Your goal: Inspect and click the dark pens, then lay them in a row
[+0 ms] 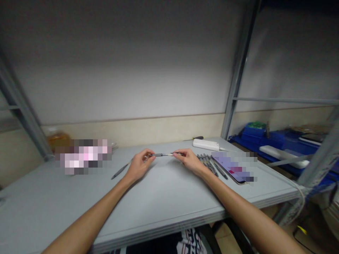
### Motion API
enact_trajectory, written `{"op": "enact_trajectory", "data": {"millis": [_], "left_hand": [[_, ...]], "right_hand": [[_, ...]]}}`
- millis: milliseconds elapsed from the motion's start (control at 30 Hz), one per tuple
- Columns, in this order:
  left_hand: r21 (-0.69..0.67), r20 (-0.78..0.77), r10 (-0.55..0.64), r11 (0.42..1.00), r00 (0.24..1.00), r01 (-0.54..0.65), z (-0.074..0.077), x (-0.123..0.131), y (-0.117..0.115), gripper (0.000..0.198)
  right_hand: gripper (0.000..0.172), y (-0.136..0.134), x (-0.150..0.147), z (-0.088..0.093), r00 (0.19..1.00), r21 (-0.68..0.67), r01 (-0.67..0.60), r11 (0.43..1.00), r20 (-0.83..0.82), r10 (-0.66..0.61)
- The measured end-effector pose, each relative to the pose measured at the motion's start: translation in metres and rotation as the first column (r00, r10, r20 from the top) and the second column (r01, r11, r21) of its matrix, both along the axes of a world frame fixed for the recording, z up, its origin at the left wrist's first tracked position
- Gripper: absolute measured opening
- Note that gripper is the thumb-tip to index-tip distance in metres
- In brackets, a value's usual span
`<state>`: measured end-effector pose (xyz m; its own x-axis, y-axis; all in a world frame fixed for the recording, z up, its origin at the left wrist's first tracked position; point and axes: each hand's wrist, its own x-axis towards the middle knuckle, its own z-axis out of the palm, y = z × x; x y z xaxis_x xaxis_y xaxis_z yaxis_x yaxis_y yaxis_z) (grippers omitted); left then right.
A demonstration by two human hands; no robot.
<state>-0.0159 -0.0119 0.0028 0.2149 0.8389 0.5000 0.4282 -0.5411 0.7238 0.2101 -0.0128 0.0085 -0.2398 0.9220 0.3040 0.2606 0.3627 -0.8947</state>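
Note:
A thin grey pen (162, 154) is held level above the grey table (159, 201), between both hands. My left hand (139, 165) pinches its left end with closed fingers. My right hand (188, 161) pinches its right end, fingers closed too. Another dark pen (120, 171) lies on the table just left of my left hand. Several dark pens (210, 164) lie side by side right of my right hand.
A white oblong device (206, 144) and a small screwdriver (194, 138) lie near the wall. A phone (233, 168) sits beside the pens. An amber bottle (57, 139) stands far left. Blue bins (265, 135) fill the shelf to the right, behind a metal upright (233, 95).

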Motion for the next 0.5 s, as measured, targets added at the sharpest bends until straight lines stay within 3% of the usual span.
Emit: {"op": "enact_trajectory", "data": {"millis": [167,333,500], "left_hand": [[-0.075,-0.103,0.017,0.997,0.995,-0.025,0.0003,-0.0003,-0.0001,0.043],[-0.044,-0.009,-0.066,0.997,0.998,0.065,0.0006,0.0001,-0.0011,0.03],[-0.045,-0.091,-0.022,0.999,0.996,0.018,0.0007,0.0004,-0.0016,0.028]], "right_hand": [[0.036,-0.0011,-0.0001,0.0011,1.0,-0.054,-0.014,0.998,-0.012,0.014],[0.034,0.0001,0.0001,0.0013,1.0,-0.067,-0.015,0.998,-0.024,0.014],[0.033,-0.0028,-0.0005,0.0043,1.0,-0.088,0.001,0.996,0.008,-0.001]]}}
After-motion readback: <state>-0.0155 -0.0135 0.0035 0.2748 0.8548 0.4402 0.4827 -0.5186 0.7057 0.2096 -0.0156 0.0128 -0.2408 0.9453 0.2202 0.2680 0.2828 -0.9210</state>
